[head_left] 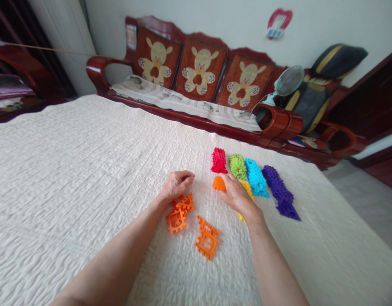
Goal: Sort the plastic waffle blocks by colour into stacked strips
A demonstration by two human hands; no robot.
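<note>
My right hand (pixel 236 194) is closed on an orange interlocking plastic piece (pixel 218 183), held just over the quilted white cover. To its left, my left hand (pixel 179 183) has its fingers curled together; whatever might be inside them is hidden. A small heap of orange toothed pieces (pixel 177 219), square and triangular, lies just below my left wrist. Nearer to me are more orange pieces (pixel 207 241), a square frame with a triangle against it. Partly hidden behind my right hand lies a yellow row of pieces (pixel 247 189).
Beyond my hands, pieces lie grouped by colour: a red stack (pixel 219 160), a green row (pixel 238 166), a blue row (pixel 257 177) and a purple row (pixel 280 191). A wooden sofa (pixel 196 111) with bear cushions stands past the far edge, with a small fan (pixel 289 80) at its right.
</note>
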